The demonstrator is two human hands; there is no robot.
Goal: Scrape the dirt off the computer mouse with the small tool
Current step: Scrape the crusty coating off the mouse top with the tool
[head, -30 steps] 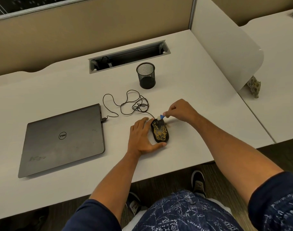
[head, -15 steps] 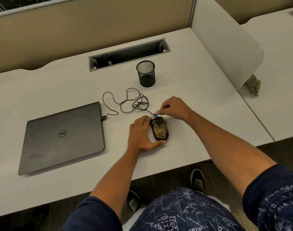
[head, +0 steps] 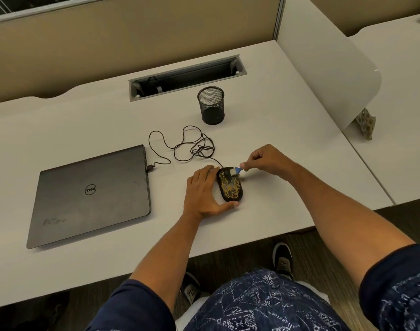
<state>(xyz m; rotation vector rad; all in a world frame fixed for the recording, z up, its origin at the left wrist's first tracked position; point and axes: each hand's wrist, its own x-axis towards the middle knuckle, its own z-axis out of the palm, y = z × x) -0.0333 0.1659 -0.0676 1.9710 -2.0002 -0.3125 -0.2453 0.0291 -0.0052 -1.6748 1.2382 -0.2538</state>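
A black computer mouse (head: 230,187) streaked with yellow-brown dirt lies on the white desk (head: 263,144). My left hand (head: 203,192) cups its left side, thumb curled under the near end. My right hand (head: 267,160) pinches a small blue and white tool (head: 236,170), whose tip rests on the front top of the mouse. The mouse cable (head: 187,146) loops back over the desk to the laptop.
A closed grey laptop (head: 89,197) lies left of the mouse. A black mesh pen cup (head: 211,105) stands behind it, and a cable slot (head: 187,77) is set in the desk further back. A white divider panel (head: 323,68) rises on the right.
My right hand has shifted the tool slightly across the front of the mouse. My left hand keeps its hold on the mouse.
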